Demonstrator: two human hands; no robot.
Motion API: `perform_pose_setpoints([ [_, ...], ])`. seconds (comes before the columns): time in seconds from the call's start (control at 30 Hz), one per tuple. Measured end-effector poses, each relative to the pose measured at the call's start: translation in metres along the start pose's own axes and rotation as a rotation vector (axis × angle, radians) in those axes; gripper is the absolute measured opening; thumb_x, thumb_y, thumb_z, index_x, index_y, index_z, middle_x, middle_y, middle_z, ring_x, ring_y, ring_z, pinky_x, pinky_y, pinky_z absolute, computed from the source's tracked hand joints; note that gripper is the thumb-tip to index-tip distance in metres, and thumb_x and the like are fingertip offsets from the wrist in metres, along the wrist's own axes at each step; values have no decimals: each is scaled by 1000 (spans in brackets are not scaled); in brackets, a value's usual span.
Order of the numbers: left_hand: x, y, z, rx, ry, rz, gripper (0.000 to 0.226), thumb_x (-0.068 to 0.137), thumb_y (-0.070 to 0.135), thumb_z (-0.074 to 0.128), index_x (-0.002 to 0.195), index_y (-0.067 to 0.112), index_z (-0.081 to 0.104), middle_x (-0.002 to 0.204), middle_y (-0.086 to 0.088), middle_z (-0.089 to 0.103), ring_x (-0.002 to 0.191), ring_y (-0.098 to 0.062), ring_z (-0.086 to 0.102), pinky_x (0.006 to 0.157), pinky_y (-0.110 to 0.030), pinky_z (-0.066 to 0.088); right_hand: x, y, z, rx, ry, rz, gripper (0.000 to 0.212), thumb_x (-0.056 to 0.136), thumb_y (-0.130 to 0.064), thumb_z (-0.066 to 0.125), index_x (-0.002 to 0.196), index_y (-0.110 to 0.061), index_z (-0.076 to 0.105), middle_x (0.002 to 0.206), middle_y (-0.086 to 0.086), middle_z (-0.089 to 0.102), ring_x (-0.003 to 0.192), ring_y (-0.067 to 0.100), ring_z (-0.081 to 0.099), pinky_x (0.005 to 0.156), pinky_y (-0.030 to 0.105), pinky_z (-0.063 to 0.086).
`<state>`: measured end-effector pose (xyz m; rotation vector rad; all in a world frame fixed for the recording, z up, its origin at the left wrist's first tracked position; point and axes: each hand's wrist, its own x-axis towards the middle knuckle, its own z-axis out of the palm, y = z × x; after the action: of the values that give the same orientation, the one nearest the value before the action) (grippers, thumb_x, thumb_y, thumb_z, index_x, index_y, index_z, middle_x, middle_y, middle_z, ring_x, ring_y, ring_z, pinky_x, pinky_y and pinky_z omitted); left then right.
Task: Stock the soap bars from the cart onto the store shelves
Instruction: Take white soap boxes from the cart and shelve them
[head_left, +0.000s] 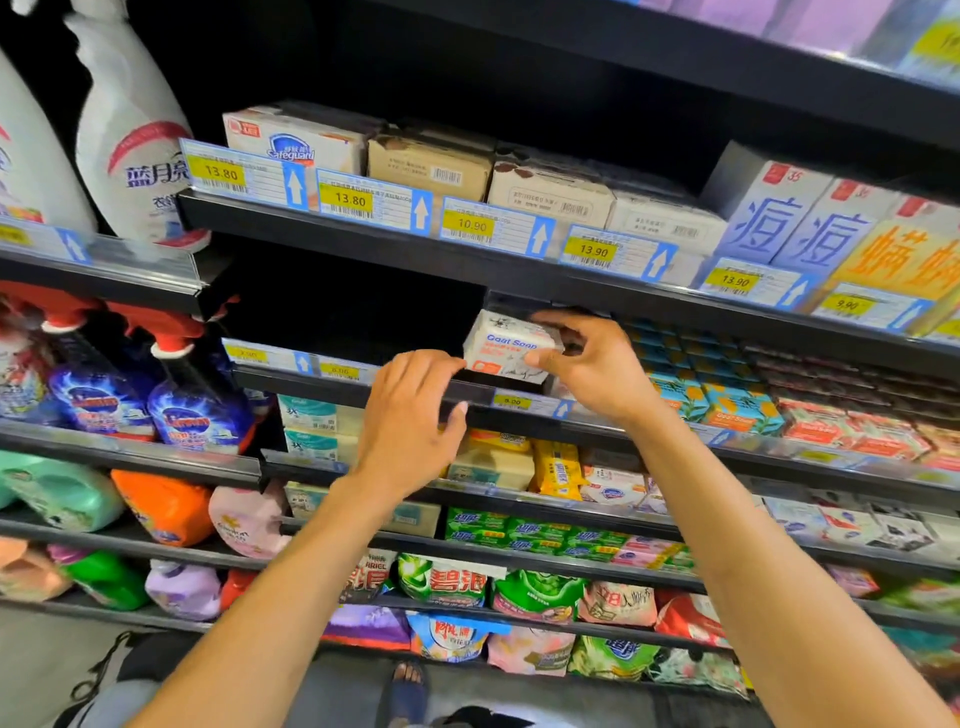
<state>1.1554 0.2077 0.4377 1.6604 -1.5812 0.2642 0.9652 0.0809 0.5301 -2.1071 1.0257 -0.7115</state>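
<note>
Right hand (587, 364): thumb and fingers pinch a white "Goat Soap" box (506, 345) by its right end. The box sits at the front edge of the middle shelf (291, 382), tilted slightly, just above a yellow price tag (511, 402). The shelf bay to the box's left is dark.

Left hand (410, 415): fingers bent, tips at the shelf's front rail just left of the box and thumb against the rail below. Cannot tell whether it grips the rail or only touches it.

Teal soap boxes (737, 405) are stacked on the same shelf to the right. Spray bottles (192, 410) stand at far left.
</note>
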Motion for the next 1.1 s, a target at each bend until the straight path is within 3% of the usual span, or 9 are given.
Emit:
perform_pose_setpoints([
  [0.1,-3,-13,6,188,-131,159,52,91,34,56,140,17,51,136,-1,54,127,-24,49,115,-44,33,5,6,2,-62,-1,41,46,89,-22,79,132,-27,66,130,-6,67,118,13,64,101,29,54],
  [0.2,-7,-20,8,287,-196,242,58,91,35,56,146,18,47,141,-2,52,129,-24,47,116,-47,30,5,15,6,-38,49,88,45,89,-24,79,132,-27,67,134,-8,62,109,9,62,74,9,55],
  [0.27,-9,-23,8,339,-228,273,61,92,36,54,149,19,44,144,-3,50,131,-25,46,118,-48,28,5,23,8,-80,63,77,45,90,-26,77,134,-27,66,134,-8,62,100,4,61,69,5,51],
  [0.37,-9,-25,8,378,-258,289,63,92,36,53,152,19,39,147,-4,47,134,-26,44,119,-49,26,6,30,10,-255,37,44,45,92,-36,75,135,-31,64,136,-6,64,111,11,62,95,22,51],
  [0.47,-10,-26,7,393,-268,293,63,93,36,52,153,20,38,149,-4,46,135,-26,43,120,-48,25,7,37,14,-390,22,11,46,93,-43,71,137,-32,62,138,-4,61,128,20,54,107,34,47],
  [0.57,-11,-27,8,395,-266,294,63,93,35,51,153,20,38,148,-4,46,134,-27,43,120,-48,24,7,39,17,-530,12,-13,48,94,-46,68,139,-33,59,143,-4,54,133,23,46,109,38,43],
  [1.1,-10,-19,1,399,-267,263,65,90,34,56,151,20,38,147,-3,47,132,-27,44,119,-48,27,8,39,10,-650,-52,-64,47,101,-51,55,145,-35,52,152,-10,49,139,20,44,112,36,40],
])
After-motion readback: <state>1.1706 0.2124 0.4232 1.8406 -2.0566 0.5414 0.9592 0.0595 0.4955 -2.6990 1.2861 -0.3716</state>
